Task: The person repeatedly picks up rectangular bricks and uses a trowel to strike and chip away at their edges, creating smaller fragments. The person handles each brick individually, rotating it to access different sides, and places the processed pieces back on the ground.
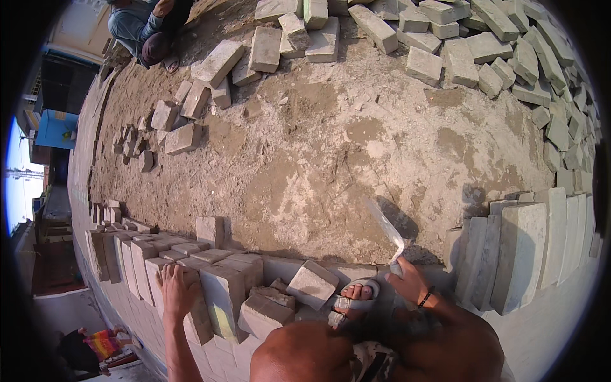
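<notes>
My left hand (179, 288) has its fingers curled over the top of an upright grey paving block (195, 318) in the row at the lower left, beside a larger block (219, 296) with a pale yellow mark. My right hand (407, 280) holds a trowel (385, 226) by its handle, its blade angled up and left over the sandy dirt (312, 165). A loose block (312, 285) lies between my hands, next to my sandalled foot (353, 299).
Loose blocks (522, 63) are piled across the top and upper right, with smaller scattered ones (183, 137) at upper left. More blocks (522, 248) stand along the lower right. Another person (137, 28) crouches at top left. A paved strip (83, 197) runs along the left.
</notes>
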`<state>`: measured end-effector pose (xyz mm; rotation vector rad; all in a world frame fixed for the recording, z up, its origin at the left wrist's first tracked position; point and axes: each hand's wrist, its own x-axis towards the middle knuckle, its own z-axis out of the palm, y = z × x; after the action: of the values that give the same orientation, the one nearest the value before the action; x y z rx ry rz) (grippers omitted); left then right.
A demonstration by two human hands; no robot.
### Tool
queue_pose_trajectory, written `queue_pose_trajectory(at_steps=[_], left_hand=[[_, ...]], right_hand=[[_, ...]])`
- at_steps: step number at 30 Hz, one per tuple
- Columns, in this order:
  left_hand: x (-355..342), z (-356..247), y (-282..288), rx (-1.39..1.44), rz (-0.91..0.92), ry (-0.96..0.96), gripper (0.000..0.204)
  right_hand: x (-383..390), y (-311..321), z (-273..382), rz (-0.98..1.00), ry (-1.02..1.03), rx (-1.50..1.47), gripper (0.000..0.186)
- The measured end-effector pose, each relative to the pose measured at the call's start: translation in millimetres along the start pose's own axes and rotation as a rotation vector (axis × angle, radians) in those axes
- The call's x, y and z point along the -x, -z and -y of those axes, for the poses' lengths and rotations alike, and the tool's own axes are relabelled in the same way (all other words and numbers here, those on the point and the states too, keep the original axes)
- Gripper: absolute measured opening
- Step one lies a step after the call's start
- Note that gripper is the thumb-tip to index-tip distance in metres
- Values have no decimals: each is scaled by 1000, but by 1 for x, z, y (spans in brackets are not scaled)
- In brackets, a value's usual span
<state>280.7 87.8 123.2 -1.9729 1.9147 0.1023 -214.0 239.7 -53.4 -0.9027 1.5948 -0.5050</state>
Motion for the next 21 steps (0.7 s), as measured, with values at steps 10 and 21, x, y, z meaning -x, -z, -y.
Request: queue_pose_trajectory(at_steps=[10, 21], left_hand=[[-26, -125, 63, 34, 210, -552, 61], [-53, -182, 35, -118, 119, -1014, 52]], right_hand=[[-7, 5, 15, 25, 107, 162, 45], [17, 2, -16, -116, -32, -230, 41]])
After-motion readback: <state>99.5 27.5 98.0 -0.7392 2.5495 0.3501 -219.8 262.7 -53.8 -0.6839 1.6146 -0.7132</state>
